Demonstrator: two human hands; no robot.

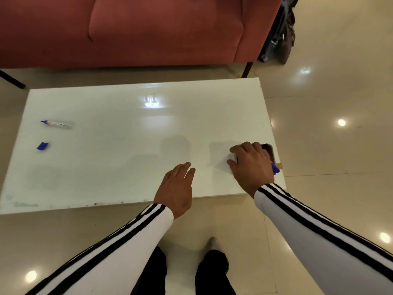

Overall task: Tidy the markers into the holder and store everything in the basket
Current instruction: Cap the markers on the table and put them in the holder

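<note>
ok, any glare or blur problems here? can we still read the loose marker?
Head view: glare patch on the glossy table, clear of objects. Head view: loose marker and blue cap are small, slightly soft, still legible. Head view: wide-angle lens bows the table edges. Head view: right hand hides most of the held marker in its grip.

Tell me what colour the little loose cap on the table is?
The cap is blue, clearest in the head view.

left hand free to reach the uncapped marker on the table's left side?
Probably yes. The left hand is open and empty, and only bare table lies between it and the uncapped marker; the blue cap sits aside.
</note>
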